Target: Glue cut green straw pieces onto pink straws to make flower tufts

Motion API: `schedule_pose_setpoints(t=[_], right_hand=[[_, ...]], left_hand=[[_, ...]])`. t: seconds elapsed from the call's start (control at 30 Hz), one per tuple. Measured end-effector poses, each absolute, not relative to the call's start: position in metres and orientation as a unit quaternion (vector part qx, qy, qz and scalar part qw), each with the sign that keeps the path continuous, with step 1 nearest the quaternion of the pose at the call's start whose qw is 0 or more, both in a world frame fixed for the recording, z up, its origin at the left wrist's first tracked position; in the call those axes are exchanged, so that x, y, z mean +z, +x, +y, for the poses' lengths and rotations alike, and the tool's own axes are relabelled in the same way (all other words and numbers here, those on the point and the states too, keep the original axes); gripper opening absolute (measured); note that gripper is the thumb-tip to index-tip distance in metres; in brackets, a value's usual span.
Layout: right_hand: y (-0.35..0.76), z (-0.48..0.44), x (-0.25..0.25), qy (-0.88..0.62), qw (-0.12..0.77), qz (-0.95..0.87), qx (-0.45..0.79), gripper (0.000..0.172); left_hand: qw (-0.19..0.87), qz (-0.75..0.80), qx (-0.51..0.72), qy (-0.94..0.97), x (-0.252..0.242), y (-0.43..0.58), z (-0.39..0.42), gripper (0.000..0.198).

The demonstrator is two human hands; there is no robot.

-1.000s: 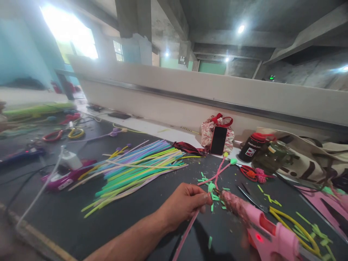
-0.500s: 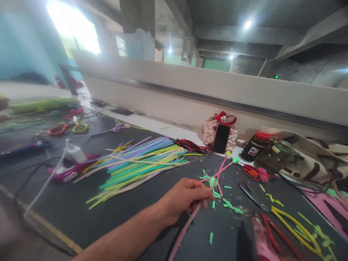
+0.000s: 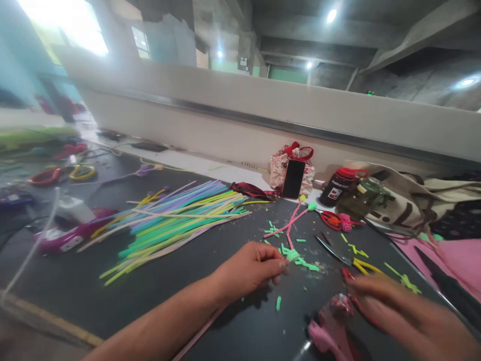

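My left hand (image 3: 259, 265) is closed in a pinch around a pink pipe cleaner (image 3: 201, 331), whose long stem trails below my forearm. A light green tuft (image 3: 292, 255) shows just beyond the fingertips. My right hand (image 3: 402, 311), smeared by motion, reaches in at lower right over a red-handled tool (image 3: 366, 311); its grip is unclear. Left of it lies a shiny pink-red object (image 3: 334, 321) of unclear kind. Beyond my left hand are two pink stems with a yellow tip (image 3: 302, 198) and a green tip (image 3: 311, 206). Green offcuts (image 3: 308, 264) lie around them.
Many coloured pipe cleaners (image 3: 176, 220) lie in a bundle at left, beside a magenta power strip (image 3: 56, 240). Yellow-handled cutters (image 3: 366, 265) lie at right. Behind stand a phone (image 3: 293, 179), a black bottle (image 3: 336, 188), a green jug (image 3: 363, 198) and a cloth bag (image 3: 398, 205).
My right hand has come into view at lower right, over the red-handled tool and partly hiding the yellow-handled cutters. My left hand keeps its pinch. The whole view has shifted slightly.
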State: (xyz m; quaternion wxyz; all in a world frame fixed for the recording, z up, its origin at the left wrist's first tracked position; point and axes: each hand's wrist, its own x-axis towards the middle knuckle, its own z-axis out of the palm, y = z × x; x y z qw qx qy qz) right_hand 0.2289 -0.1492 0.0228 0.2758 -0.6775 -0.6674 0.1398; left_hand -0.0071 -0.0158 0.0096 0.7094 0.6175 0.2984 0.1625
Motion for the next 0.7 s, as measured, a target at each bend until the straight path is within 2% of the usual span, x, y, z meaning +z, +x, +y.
schedule_pose_setpoints(t=[0.07, 0.13, 0.27, 0.53, 0.7], right_hand=[[0.209, -0.122, 0.048, -0.702, 0.296, -0.595, 0.257, 0.025], [0.192, -0.098, 0.059, -0.658, 0.323, -0.56, 0.385, 0.029], [0.176, -0.075, 0.052, -0.604, 0.313, -0.506, 0.53, 0.033], [0.175, -0.071, 0.036, -0.543, 0.337, -0.487, 0.595, 0.02], [0.174, -0.069, 0.03, -0.516, 0.354, -0.466, 0.625, 0.018]], left_hand=[[0.676, 0.287, 0.157, 0.661, 0.01, -0.007, -0.019, 0.027], [0.646, 0.276, 0.146, 0.696, 0.01, -0.008, -0.02, 0.028], [0.621, 0.266, 0.137, 0.724, 0.011, -0.011, -0.021, 0.026], [0.622, 0.264, 0.138, 0.724, 0.008, -0.013, -0.018, 0.028], [0.633, 0.274, 0.146, 0.709, 0.006, -0.011, -0.019, 0.03]])
